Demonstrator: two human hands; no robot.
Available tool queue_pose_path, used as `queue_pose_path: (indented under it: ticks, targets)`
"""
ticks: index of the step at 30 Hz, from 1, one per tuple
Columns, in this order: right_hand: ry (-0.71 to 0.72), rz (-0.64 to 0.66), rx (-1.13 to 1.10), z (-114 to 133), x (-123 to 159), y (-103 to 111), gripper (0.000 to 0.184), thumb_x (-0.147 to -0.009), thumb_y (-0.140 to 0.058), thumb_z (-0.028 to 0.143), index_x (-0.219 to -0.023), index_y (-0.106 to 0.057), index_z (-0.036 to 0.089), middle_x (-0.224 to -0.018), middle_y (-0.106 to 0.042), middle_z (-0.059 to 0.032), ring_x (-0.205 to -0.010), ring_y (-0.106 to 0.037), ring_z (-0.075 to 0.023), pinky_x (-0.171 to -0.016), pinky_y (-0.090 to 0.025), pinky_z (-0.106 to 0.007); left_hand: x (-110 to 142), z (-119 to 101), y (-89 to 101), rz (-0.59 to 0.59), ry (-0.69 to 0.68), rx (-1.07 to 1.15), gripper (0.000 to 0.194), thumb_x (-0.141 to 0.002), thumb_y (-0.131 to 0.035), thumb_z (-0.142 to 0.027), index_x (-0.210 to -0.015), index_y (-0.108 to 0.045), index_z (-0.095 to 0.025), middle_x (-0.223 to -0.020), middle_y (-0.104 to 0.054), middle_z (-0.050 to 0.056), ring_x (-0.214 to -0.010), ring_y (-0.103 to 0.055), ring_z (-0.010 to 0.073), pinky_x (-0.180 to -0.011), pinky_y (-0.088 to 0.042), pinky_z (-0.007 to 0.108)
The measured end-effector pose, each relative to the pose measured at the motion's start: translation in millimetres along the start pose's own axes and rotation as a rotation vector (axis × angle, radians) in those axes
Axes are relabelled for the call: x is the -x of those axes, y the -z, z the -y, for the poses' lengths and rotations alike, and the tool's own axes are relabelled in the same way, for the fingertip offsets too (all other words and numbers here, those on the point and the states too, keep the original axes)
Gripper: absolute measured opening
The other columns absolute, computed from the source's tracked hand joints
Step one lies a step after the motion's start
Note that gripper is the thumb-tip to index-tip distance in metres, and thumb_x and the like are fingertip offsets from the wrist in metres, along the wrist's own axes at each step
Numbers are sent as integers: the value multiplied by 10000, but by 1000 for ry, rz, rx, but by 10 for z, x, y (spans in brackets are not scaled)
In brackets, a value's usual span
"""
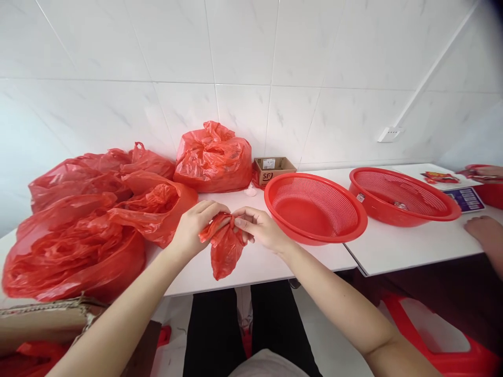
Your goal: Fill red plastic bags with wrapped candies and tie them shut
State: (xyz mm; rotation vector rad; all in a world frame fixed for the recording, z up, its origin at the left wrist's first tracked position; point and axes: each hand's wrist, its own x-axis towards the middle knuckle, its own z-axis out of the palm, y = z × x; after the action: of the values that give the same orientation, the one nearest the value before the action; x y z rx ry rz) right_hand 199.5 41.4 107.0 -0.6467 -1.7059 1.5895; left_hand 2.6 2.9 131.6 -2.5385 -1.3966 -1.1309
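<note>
A small red plastic bag hangs between both my hands above the white table's front edge. My left hand is closed, pinching the bag's top from the left. My right hand pinches the same top edge from the right, fingers pressed together. The bag's crumpled body droops below my fingers. An empty red mesh basket sits just right of my right hand.
Several big red plastic bags fill the table's left; another red bag and a small cardboard box stand by the tiled wall. A second red basket lies farther right, near another person's hand. A red stool stands below.
</note>
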Motion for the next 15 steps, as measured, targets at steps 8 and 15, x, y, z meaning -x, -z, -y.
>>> queue_pose_path:
  ticks: [8, 15]
  targets:
    - [268, -34, 753, 246, 210, -80, 104, -872, -551, 149, -777, -533, 187, -775, -565, 12, -687, -486, -112, -643, -366, -252, -14, 25, 228, 181, -112, -117, 184, -892, -568, -343, -819, -704, -242, -772, -706, 24, -788, -578, 204, -686, -421, 300]
    - [181, 51, 830, 140, 420, -198, 129, -863, -542, 97, -770, -521, 184, -782, -583, 11, -684, -488, -110, -647, -362, -249, 79, 25, 450, 181, 77, 55, 194, -839, -627, -395, -737, -712, -253, -720, -688, 6, -737, -581, 189, -725, -429, 305]
